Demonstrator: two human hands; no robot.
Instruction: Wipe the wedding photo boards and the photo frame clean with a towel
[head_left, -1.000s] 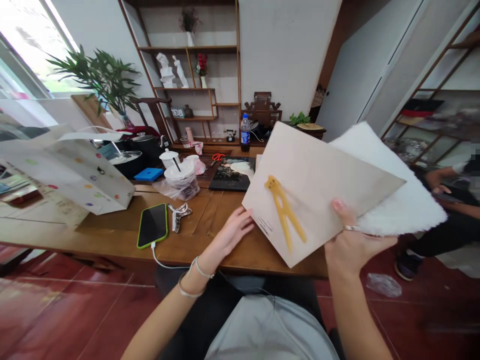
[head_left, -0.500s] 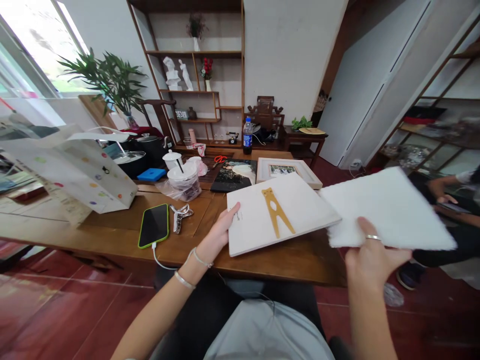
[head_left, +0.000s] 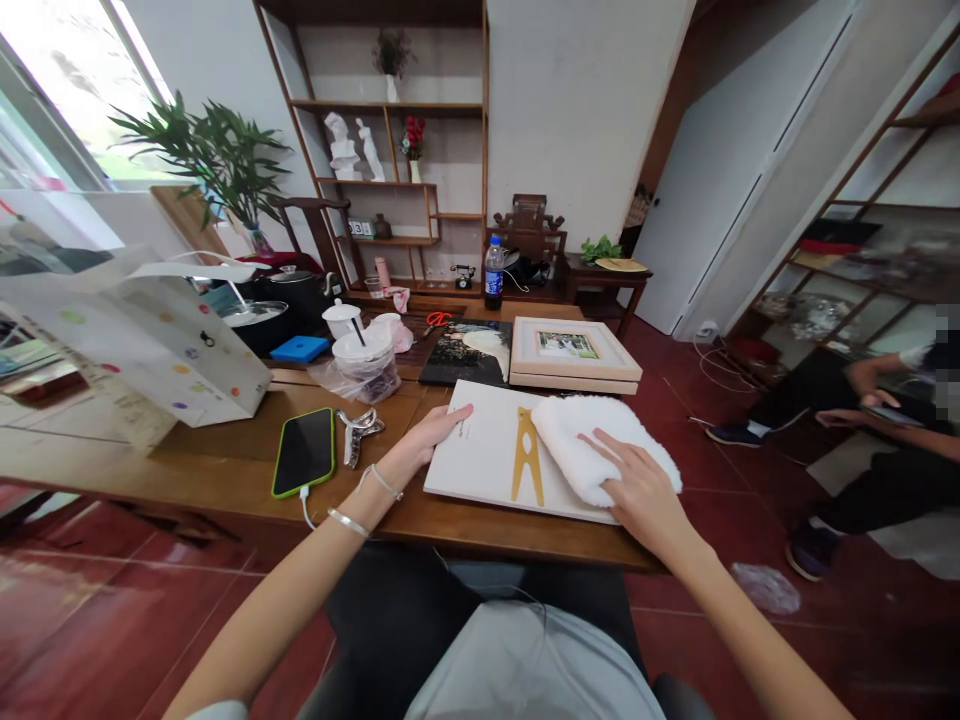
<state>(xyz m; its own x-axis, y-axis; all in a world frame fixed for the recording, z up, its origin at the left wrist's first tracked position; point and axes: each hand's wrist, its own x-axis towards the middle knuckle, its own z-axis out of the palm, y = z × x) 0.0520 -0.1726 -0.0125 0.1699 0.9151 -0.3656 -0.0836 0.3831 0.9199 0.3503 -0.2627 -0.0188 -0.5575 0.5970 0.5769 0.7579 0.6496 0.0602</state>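
Note:
A flat white board (head_left: 487, 445) with a gold cat- or bear-shaped figure (head_left: 526, 460) lies at the table's front edge. My left hand (head_left: 439, 430) grips its left edge, thumb on top and fingers underneath. Over the board's right part is a folded white fluffy cloth (head_left: 592, 435). My right hand (head_left: 630, 475) holds this cloth against the surface, its fingers spread partly over the pile. The cloth touches the gold figure's right side and hides the board beneath it.
Behind the board are a dark picture panel (head_left: 450, 355) and stacked framed pictures (head_left: 611, 352). Left on the wooden table (head_left: 225, 475) lie a charging phone (head_left: 304, 452), a silver clip (head_left: 358, 432) and a bagged cup (head_left: 364, 365). A seated person (head_left: 885, 400) is at right.
My right hand has brought the cloth left onto the board, folding it from a spread sheet. The board has come down from a tilt to lie flatter on the table.

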